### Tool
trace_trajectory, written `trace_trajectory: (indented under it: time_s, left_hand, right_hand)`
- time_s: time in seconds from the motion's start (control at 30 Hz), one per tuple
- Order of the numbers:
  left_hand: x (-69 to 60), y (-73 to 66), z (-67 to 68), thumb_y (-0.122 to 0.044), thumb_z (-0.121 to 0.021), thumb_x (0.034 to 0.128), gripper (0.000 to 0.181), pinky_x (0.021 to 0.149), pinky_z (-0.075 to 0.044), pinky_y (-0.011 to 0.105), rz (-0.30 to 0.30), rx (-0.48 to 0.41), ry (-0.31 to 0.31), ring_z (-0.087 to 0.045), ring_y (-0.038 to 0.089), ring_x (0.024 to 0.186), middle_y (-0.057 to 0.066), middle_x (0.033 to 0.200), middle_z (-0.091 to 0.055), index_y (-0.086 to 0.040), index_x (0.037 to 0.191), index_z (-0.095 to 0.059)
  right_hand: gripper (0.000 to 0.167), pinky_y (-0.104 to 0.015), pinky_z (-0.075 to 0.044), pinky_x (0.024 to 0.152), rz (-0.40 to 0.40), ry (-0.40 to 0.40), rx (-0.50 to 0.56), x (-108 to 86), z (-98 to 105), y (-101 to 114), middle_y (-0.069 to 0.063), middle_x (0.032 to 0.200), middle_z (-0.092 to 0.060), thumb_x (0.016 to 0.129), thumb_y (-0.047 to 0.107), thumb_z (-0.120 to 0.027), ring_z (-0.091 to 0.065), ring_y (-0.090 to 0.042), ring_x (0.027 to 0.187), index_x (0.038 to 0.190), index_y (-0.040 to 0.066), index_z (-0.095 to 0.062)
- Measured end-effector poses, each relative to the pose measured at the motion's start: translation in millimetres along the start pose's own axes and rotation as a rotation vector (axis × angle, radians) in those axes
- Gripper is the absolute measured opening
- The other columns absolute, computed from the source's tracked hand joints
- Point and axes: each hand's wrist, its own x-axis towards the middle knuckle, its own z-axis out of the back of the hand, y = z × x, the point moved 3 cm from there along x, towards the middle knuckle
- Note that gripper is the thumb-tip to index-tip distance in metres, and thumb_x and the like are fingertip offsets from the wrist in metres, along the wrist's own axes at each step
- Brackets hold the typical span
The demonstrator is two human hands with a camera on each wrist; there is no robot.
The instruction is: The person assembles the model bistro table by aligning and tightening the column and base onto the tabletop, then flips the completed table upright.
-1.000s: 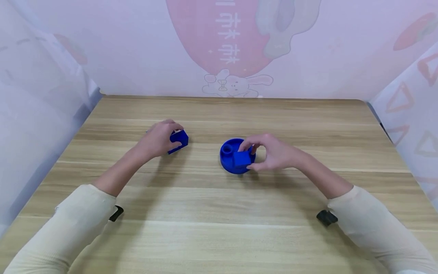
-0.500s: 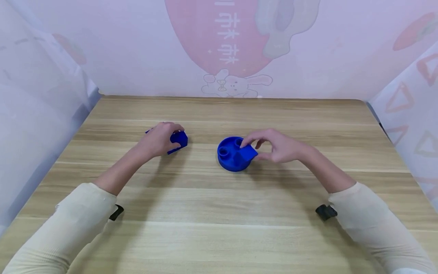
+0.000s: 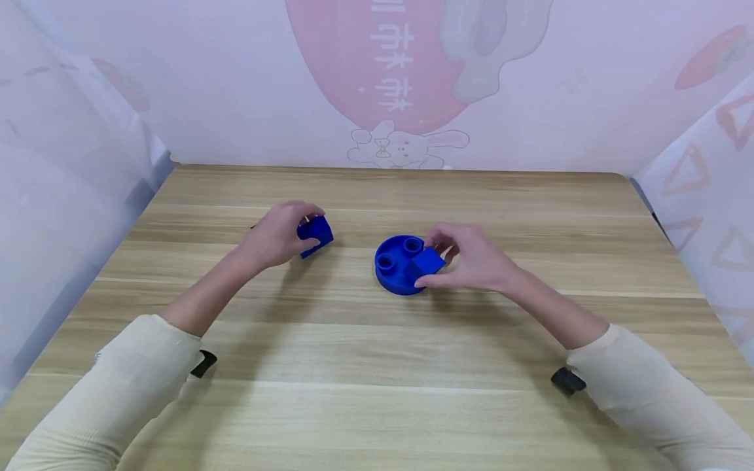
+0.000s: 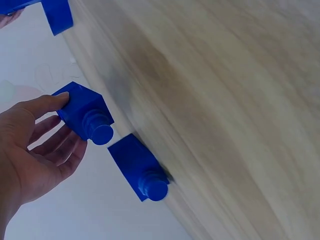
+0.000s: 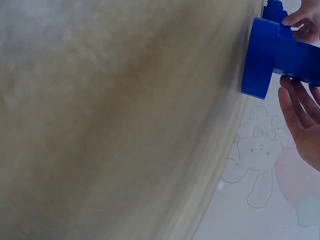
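Note:
My left hand (image 3: 281,237) pinches a blue block (image 4: 82,107) between thumb and fingers; a stepped round peg sticks out of one end. In the left wrist view a second, similar pegged block (image 4: 134,162) lies on the table beside it, mostly hidden by the hand in the head view. Toward the middle stands a round blue base (image 3: 390,280) with a raised rim and two ring-shaped sockets showing. Another blue block (image 3: 429,260) stands upright on the base's right side. My right hand (image 3: 471,260) grips this block, thumb in front and fingers behind.
The wooden table (image 3: 377,366) reaches back to a pale printed curtain (image 3: 235,85), with similar sheets at both sides. Black straps (image 3: 568,381) show by the forearms.
The right-hand block has turned on the base, uncovering a second socket, and the right fingers have shifted around it. The left hand has moved slightly right and up with its block.

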Motion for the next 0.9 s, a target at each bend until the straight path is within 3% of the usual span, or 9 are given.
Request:
trace_trajectory:
  time_s: [0.23, 0.57, 0.77, 0.9]
  left_hand:
    - [0.0, -18.0, 0.7, 0.003, -0.077, 0.088, 0.046, 0.091, -0.057, 0.05, -0.036, -0.065, -0.016, -0.065, 0.039, 0.109, 0.026, 0.122, -0.067, 0.01, 0.131, -0.062]
    - [4.3, -42.7, 2.0, 0.004, -0.079, 0.0853, 0.051, 0.088, -0.059, 0.048, -0.097, -0.181, -0.047, -0.066, 0.037, 0.108, 0.023, 0.117, -0.068, 0.008, 0.132, -0.059]
    - [7.3, -55.2, -0.9, 0.005, -0.08, 0.0851, 0.056, 0.089, -0.059, 0.049, -0.113, -0.247, -0.053, -0.065, 0.036, 0.108, 0.022, 0.119, -0.065, 0.006, 0.136, -0.058]
    - [11.4, -60.5, -3.4, 0.005, -0.081, 0.0845, 0.057, 0.089, -0.06, 0.046, -0.119, -0.322, -0.048, -0.065, 0.034, 0.108, 0.021, 0.121, -0.065, 0.007, 0.137, -0.059]
  right_hand:
    - [0.043, -0.038, -0.063, 0.072, 0.014, -0.04, 0.028, 0.0, 4, -8, -0.013, 0.098, -0.074, 0.075, 0.01, -0.092, -0.07, -0.024, 0.087, 0.108, -0.004, -0.069]
    - [0.04, -0.03, -0.058, 0.081, -0.028, -0.002, 0.095, 3.1, 17, -26, -0.02, 0.118, -0.071, 0.085, -0.006, -0.074, -0.065, -0.03, 0.101, 0.124, -0.01, -0.065]
    - [0.046, -0.027, -0.057, 0.085, -0.067, -0.011, 0.152, 5.3, 21, -30, -0.023, 0.118, -0.069, 0.084, -0.005, -0.081, -0.067, -0.028, 0.099, 0.125, -0.012, -0.062]
    - [0.04, -0.026, -0.058, 0.083, -0.069, -0.022, 0.159, 8.2, 24, -32, -0.02, 0.111, -0.071, 0.084, -0.003, -0.083, -0.068, -0.021, 0.092, 0.12, -0.01, -0.066]
